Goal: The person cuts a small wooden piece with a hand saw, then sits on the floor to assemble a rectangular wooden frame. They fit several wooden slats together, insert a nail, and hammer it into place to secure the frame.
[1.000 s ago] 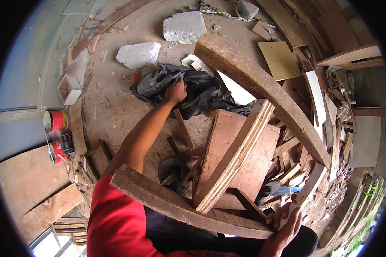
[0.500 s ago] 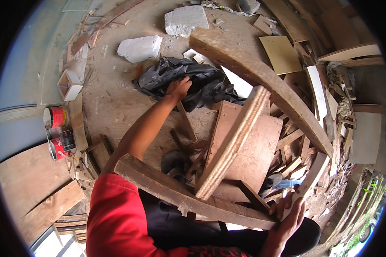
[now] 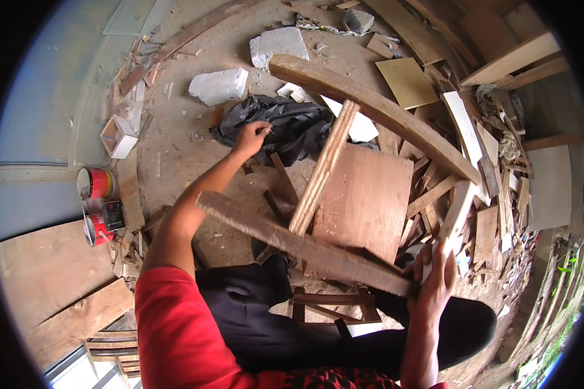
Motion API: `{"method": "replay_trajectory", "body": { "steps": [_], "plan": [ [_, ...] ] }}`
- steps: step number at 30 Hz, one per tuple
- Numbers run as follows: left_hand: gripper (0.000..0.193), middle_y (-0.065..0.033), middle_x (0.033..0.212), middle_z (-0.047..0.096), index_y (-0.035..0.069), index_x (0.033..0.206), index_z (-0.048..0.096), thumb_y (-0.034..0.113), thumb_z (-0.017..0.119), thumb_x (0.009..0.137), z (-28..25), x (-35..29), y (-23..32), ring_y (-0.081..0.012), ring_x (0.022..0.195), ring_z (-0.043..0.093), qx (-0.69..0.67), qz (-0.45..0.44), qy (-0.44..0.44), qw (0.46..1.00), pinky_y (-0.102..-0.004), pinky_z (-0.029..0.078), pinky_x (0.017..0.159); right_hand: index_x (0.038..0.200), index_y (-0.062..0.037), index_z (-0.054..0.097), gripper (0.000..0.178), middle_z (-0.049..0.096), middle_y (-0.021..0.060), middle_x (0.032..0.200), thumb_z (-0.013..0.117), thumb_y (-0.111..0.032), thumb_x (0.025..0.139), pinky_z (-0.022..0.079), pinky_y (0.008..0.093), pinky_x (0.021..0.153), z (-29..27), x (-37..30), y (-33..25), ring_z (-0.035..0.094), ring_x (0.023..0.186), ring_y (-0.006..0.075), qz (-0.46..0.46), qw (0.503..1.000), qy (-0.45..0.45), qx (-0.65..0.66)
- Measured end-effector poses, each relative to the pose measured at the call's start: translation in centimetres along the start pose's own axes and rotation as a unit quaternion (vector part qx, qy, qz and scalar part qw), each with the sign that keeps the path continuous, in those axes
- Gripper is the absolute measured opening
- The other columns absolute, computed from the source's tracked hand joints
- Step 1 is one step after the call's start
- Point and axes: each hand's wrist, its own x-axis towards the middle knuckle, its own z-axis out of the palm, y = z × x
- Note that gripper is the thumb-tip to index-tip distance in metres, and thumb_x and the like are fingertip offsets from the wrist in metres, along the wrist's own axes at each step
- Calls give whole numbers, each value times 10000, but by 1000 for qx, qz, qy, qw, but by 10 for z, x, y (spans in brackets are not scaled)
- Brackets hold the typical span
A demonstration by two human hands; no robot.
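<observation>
My right hand (image 3: 433, 275) is wrapped round the near right corner of a wooden frame (image 3: 370, 120), holding it tilted above my lap. Two long brown boards form its sides. A pale end piece (image 3: 458, 211) and a ridged, layered crosspiece (image 3: 326, 165) join them. Out ahead, my left hand (image 3: 252, 139) is closed in a pinch. A thin pale sliver shows at its fingertips, too small to name. Just beyond that hand, a crumpled black plastic sheet (image 3: 295, 120) lies on the ground.
A reddish-brown wooden panel (image 3: 366, 194) sits below the frame. Scrap wood (image 3: 435, 194) is heaped at the right. Two white blocks (image 3: 279, 47) lie at the far side. Red paint cans (image 3: 96, 183) stand at the left, near a small open wooden box (image 3: 118, 136).
My right hand has raised the frame and shifted it away from me. My left hand has drawn back slightly leftward from the black plastic sheet, its fingers pinched.
</observation>
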Motion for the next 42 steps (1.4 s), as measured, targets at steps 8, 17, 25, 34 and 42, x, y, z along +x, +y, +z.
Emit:
{"method": "replay_trajectory", "body": {
  "steps": [8,17,25,34,42],
  "plan": [
    [214,-67,1001,728,83,1079,660,238,659,932,-129,-53,178,-119,913,649,-307,-106,42,945,-272,479,793,972,-35,572,306,450,-35,693,479,-318,1042,318,206,491,-10,2,8,417,567,40,-63,996,-58,-7],
    [209,-161,1075,705,66,1080,621,243,573,981,-96,-167,419,-225,976,663,-272,56,-153,949,-339,503,845,1063,-16,615,400,490,-32,700,462,-385,1044,341,221,493,-14,8,20,435,575,43,-63,994,-71,52],
    [236,-35,1037,665,77,1071,687,268,653,936,-6,-193,452,-121,917,596,-354,-14,-244,903,-312,476,825,912,-32,583,399,479,-48,687,467,-391,1043,309,227,494,-10,19,24,389,572,36,-83,989,-87,87],
    [236,-1,991,644,91,1040,673,285,698,908,23,-200,445,-96,866,583,-393,-85,-233,885,-292,473,792,973,-27,601,412,495,-36,677,473,-414,1035,332,224,491,-25,2,29,422,560,44,-53,988,-121,83],
    [183,-42,1032,654,51,1067,651,191,563,989,42,-208,437,-127,889,602,-232,16,-242,942,-292,471,790,1016,-17,606,421,526,-14,714,492,-422,1025,370,235,513,-25,7,35,455,581,65,-73,986,-119,93]
  ]
}}
